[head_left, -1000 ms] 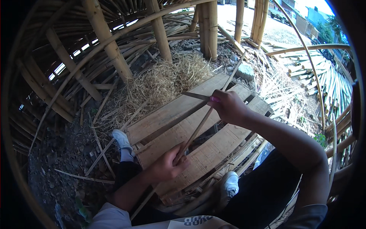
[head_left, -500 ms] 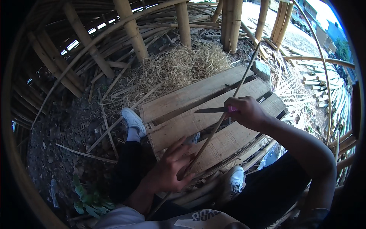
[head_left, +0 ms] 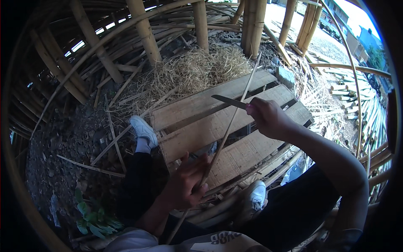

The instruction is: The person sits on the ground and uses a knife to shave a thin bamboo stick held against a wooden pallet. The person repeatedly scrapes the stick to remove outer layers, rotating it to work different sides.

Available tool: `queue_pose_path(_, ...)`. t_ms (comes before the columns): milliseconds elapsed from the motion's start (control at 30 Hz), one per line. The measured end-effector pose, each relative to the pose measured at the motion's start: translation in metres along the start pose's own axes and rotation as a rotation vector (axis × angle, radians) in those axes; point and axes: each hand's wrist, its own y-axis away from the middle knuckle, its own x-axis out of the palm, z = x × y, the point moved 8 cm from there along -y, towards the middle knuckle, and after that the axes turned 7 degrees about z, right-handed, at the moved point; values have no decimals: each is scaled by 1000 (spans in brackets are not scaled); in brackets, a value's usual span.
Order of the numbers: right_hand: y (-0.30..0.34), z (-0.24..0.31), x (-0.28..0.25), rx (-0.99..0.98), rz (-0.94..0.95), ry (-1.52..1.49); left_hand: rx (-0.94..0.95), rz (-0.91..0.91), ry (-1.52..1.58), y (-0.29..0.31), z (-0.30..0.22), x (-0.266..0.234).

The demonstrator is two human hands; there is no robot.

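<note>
My right hand (head_left: 268,119) is closed round the handle of a knife (head_left: 226,100), a little pink showing at its grip. The dark blade points left and crosses the strip in view; whether it touches is unclear. A long thin bamboo strip (head_left: 224,138) slants from beside my lap up past the far edge of the slatted wooden platform (head_left: 184,145). Lower down, my left hand (head_left: 183,185) has its thumb and fingers closed about this strip. The strip's near end runs down beside my leg.
Dry straw shavings (head_left: 201,69) lie heaped behind the platform, before upright bamboo posts (head_left: 145,33). A concrete block (head_left: 286,77) sits at its far right corner. Cut bamboo poles (head_left: 369,109) are stacked at right. Leafy green plants (head_left: 95,218) grow at lower left. My white shoes (head_left: 142,132) flank the platform.
The strip's far end has swung left and its tilt is steeper. My right hand has shifted slightly, turning the blade tip upward. The left hand's fingers have drawn in around the strip.
</note>
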Motion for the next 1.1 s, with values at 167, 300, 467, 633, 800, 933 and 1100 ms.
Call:
queue_pose_path(167, 1, -68, 2, 543, 132, -143, 2, -19, -61, -7, 0, 3)
queue_pose_path(300, -10, -89, 12, 605, 175, -25, 2, 7, -96, -8, -5, 1)
queue_pose_path(467, -15, -86, 42, 523, 310, 78, -22, 8, -71, -9, -3, -1)
queue_pose_path(633, -11, -102, 35, 394, 262, 192, 0, 31, -25, -14, -2, 2)
queue_pose_path(800, -5, -87, 11, 780, 197, -112, 15, 35, -99, -12, -8, -1)
queue_pose_path(933, -8, -65, 2, 706, 135, -361, 29, -24, 56, -23, -24, -21)
queue_pose_path(1100, -9, -61, -46, 699, -48, -566, -11, 158, 662, -75, -41, -39)
